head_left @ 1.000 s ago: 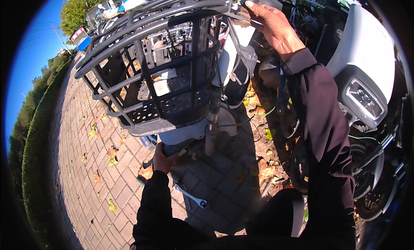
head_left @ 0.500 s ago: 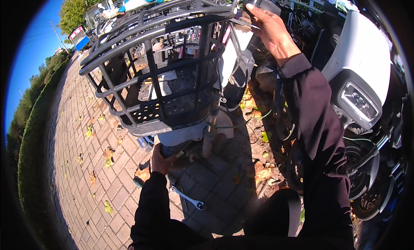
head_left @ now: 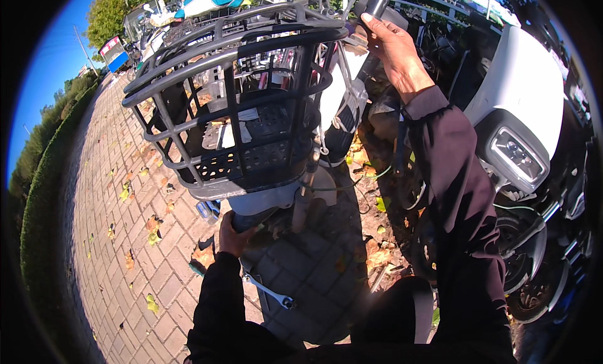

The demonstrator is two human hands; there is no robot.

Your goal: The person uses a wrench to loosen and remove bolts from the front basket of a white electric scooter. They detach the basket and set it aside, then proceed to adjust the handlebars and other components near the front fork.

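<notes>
Head view: hands well apart, both on the front end of a bike. Left hand is low, clamped on a dark part just under a white panel; some fingers lost in shade. Right hand is high and farther out, thumb against the black handlebar grip, fingers curled mostly out of sight, so can't tell how tightly it's closed. Black basket sits between my hands, above the left one and left of the right one, with pale papers inside. Thin green cable runs below my right hand. Wrench lies nearer me than the left hand, slightly to its right. Brick paving left of my left hand, dry leaves scattered on it. White scooter right of my right forearm, headlight facing my side.
</notes>
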